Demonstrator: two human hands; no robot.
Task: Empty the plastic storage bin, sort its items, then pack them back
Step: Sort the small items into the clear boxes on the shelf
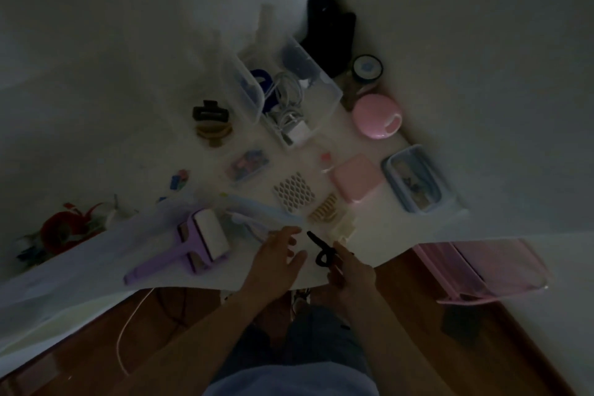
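Stood at the far middle of the white tabletop (96,151), near the wall corner: two clear plastic storage bins side by side, touching. Left clear bin (247,87) smaller, holding something bluish, too blurred to name. Right clear bin (316,90) longer, see-through with a pale rim, holding one bundle of white cables with a white charger block (297,130) at its near end and one dark blue curved object (262,82) at its left wall.

Spread around the bins: two stacked hair claw clips (210,122), one dark over one tan, to the left; one round pink compact case (376,116) to the right; one pink rectangular box (355,178) and one blue-rimmed rectangular tin (414,178) further right and nearer; one white honeycomb-patterned pad (294,191) and one small clear box of coloured bits (247,165) in the middle; one lilac lint roller (189,246) at the near left edge.

At the near edge: left hand (276,257) with fingers relaxed and spread, holding nothing. Right hand (350,270) curled round a black twisted hair tie (323,252), its looped end sticking out toward the left hand. One pink translucent plastic tray (501,267) off the table to the right, above the wooden floor.
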